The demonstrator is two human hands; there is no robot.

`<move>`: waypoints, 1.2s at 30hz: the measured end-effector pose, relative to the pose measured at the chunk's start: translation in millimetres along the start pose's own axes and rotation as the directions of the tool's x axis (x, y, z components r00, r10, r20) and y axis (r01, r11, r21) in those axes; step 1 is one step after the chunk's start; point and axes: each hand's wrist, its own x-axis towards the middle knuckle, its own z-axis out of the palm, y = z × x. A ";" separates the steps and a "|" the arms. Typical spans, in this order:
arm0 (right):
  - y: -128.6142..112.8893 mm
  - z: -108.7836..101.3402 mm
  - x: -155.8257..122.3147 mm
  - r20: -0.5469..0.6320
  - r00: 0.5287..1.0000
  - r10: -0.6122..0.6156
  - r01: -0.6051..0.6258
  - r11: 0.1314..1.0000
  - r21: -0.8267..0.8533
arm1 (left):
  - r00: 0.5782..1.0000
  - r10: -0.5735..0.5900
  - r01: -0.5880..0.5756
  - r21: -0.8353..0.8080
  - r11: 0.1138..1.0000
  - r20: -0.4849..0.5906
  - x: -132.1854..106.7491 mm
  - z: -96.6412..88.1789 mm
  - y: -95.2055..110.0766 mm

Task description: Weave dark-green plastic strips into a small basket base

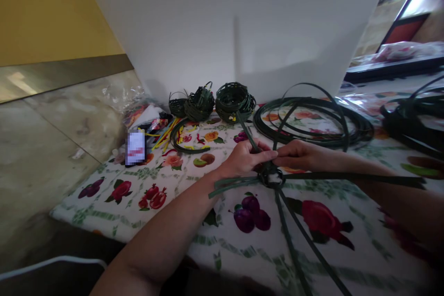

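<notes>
A small ring woven from dark green flat strips (272, 177) is just above the flowered tablecloth, with long strip ends sticking out to the left, right, front and back. At its far side my left hand (247, 156) pinches the strips, thumb pointing right. My right hand (294, 155) meets it there, its fingertips closed on the same strips and touching the left thumb. One strip (245, 129) rises from the left hand toward the back, and another stands up behind the right fingers. The exact grip between the fingertips is hidden.
Behind stand woven green baskets (233, 101). A coil of green strip (312, 120) lies right of them, another coil (416, 122) at the far right. A phone-like device (135, 148), yellow strips (166, 135) and plastic bags (128, 101) lie left. A white wall (222, 23) rises behind.
</notes>
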 end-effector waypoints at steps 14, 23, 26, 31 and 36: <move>-9.1 14.6 2.3 -0.025 0.999 0.041 -0.038 0.992 0.119 | 0.978 0.127 -0.121 0.045 0.992 -0.165 -7.9 10.4 14.3; -13.6 13.7 1.4 -0.067 0.995 0.068 -0.059 0.989 0.133 | 0.984 0.080 -0.077 0.022 0.997 -0.160 -6.3 7.5 11.5; -10.2 9.9 -0.9 -0.099 0.993 0.072 -0.060 0.991 0.118 | 0.989 0.076 -0.079 -0.017 0.997 -0.125 -4.4 3.7 8.7; -2.8 -5.9 -8.9 -0.216 0.970 0.111 -0.090 0.990 0.106 | 0.994 -0.111 0.108 -0.177 0.978 -0.005 2.7 -10.5 7.5; 2.0 -20.6 -14.3 -0.409 0.912 0.038 -0.025 0.999 0.035 | 0.940 -0.339 0.324 -0.356 0.876 0.020 7.9 -16.3 6.1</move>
